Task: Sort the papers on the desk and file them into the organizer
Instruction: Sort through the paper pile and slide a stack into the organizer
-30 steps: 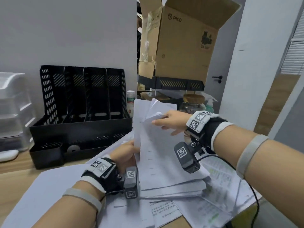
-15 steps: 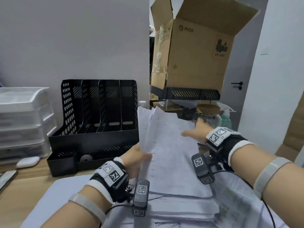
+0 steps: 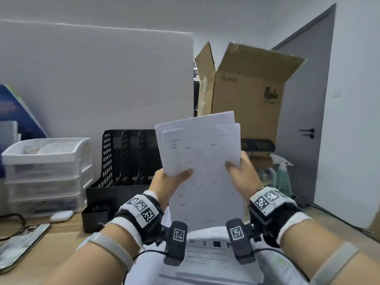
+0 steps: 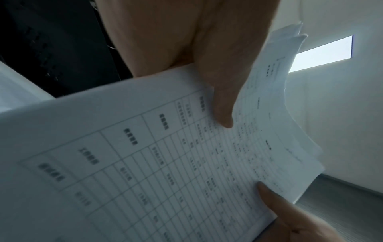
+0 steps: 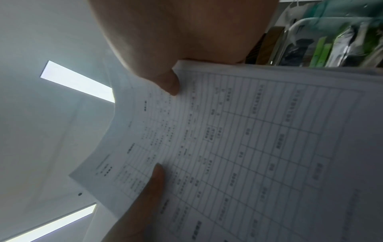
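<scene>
Papers (image 3: 202, 161): a loose sheaf held upright over the desk pile (image 3: 218, 262), tops uneven. Step looks like squaring before filing. Organizer (image 3: 123, 161) at 9 o'clock of the sheaf; next move calls for leftward carry into a slot. Left hand (image 3: 170, 182) and right hand (image 3: 240, 173) each pinch a side edge, thumbs in front.

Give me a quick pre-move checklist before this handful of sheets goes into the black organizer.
1. Left hand grips the sheets: ok, thumb on front.
2. Right hand grips them: ok, thumb on front.
3. Sheet edges squared: not ok, top corners are staggered.
4. Organizer slots free: cannot tell, the sheets hide part of it.
5. Sheets lifted clear of the desk pile: ok.
</scene>
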Demonstrator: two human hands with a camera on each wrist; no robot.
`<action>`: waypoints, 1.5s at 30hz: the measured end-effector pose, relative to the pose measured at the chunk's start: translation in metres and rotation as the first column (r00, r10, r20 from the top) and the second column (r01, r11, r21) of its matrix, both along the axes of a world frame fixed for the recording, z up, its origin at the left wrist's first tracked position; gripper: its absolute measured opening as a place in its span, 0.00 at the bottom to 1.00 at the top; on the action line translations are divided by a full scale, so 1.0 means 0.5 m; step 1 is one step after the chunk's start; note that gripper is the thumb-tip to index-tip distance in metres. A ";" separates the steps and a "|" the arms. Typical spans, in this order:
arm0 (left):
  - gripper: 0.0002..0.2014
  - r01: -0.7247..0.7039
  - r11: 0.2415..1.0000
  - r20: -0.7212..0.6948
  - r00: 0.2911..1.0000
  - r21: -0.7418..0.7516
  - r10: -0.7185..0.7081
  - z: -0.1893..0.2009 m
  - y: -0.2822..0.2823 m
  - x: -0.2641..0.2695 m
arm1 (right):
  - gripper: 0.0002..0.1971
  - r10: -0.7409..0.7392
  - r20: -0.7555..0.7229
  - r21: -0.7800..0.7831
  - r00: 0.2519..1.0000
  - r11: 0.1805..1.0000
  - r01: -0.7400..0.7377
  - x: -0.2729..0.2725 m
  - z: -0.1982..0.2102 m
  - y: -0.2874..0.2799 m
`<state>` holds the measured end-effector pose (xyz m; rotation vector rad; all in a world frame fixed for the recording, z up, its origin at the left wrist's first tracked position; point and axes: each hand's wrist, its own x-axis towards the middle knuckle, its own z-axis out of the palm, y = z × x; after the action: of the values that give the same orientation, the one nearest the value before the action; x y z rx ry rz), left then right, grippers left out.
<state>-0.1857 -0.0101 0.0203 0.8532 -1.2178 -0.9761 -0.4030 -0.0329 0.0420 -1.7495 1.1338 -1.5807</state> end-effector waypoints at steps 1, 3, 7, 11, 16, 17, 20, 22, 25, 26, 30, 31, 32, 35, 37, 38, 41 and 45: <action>0.17 -0.011 1.000 0.021 1.000 0.012 0.011 -0.004 0.006 -0.001 | 0.15 -0.012 -0.008 0.028 1.000 1.000 0.013 0.001 -0.005 0.008; 0.18 -0.010 0.999 0.075 0.997 0.039 0.008 -0.020 0.015 -0.003 | 0.13 -0.024 0.024 0.103 0.999 0.994 0.022 -0.003 -0.025 0.015; 0.19 0.034 0.998 0.138 0.990 0.058 -0.042 -0.052 0.018 -0.005 | 0.23 0.035 0.047 0.176 0.998 0.984 -0.043 -0.020 -0.078 0.015; 0.22 0.079 0.994 0.171 0.981 0.081 -0.092 -0.073 0.010 0.000 | 0.20 0.112 0.049 0.230 0.993 0.966 -0.120 -0.036 -0.114 -0.005; 0.25 0.122 0.974 0.295 0.939 0.189 -0.175 -0.103 0.013 0.029 | 0.10 0.166 0.145 0.213 0.975 0.957 -0.195 -0.026 -0.094 -0.016; 0.24 0.095 0.972 0.346 0.923 0.213 -0.166 -0.106 0.020 0.037 | 0.11 0.188 0.157 0.206 0.970 0.954 -0.218 -0.021 -0.085 -0.021; 0.22 0.011 0.971 0.457 0.881 0.240 -0.123 -0.113 0.033 0.078 | 0.09 0.235 0.149 0.195 0.961 0.945 -0.261 0.013 -0.043 -0.035; 0.17 -0.036 0.981 0.451 0.891 0.191 -0.055 -0.100 0.043 0.105 | 0.09 0.230 0.067 0.177 0.971 0.955 -0.239 0.053 -0.012 -0.057; 0.10 -0.247 0.966 0.421 0.886 0.074 0.194 -0.057 0.038 0.173 | 0.22 0.290 -0.054 0.200 0.956 0.941 -0.274 0.141 0.054 -0.061; 0.10 -0.335 0.941 0.408 0.865 0.037 0.292 -0.045 0.033 0.207 | 0.29 0.307 -0.139 0.218 0.941 0.937 -0.274 0.175 0.076 -0.060; 0.13 -0.663 0.749 0.407 0.682 -0.009 0.608 0.008 0.020 0.326 | 0.39 0.336 -0.422 0.272 0.842 0.933 -0.236 0.283 0.135 -0.052; 0.14 -0.724 0.690 0.468 0.609 -0.002 0.641 0.022 0.020 0.353 | 0.38 0.406 -0.415 0.313 0.814 0.904 -0.291 0.318 0.144 -0.054; 0.15 -0.769 0.639 0.526 0.545 0.004 0.652 0.038 0.027 0.368 | 0.37 0.477 -0.399 0.348 0.783 0.869 -0.352 0.351 0.152 -0.054; 0.17 -0.849 0.526 0.694 0.351 -0.048 0.629 0.070 0.030 0.404 | 0.40 0.645 -0.335 0.409 0.687 0.756 -0.510 0.447 0.176 -0.049; 0.16 -0.865 0.484 0.726 0.248 -0.133 0.642 0.078 0.022 0.419 | 0.44 0.707 -0.282 0.423 0.648 0.698 -0.578 0.501 0.198 -0.041; 0.15 -0.865 0.470 0.734 0.204 -0.174 0.647 0.080 0.016 0.423 | 0.46 0.716 -0.262 0.422 0.647 0.688 -0.590 0.527 0.211 -0.041; 0.14 -0.836 0.462 0.781 0.067 -0.296 0.621 0.087 -0.006 0.436 | 0.48 0.710 -0.254 0.415 0.657 0.693 -0.589 0.609 0.247 -0.061; 0.13 -0.784 0.492 0.782 0.012 -0.380 0.623 0.099 -0.031 0.430 | 0.31 0.653 -0.177 0.407 0.737 0.730 -0.549 0.659 0.273 -0.091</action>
<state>0.0292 -0.0257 0.0697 2.0349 -1.2067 0.3967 -0.0733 -0.0785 0.1784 -1.9031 0.7584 -0.6847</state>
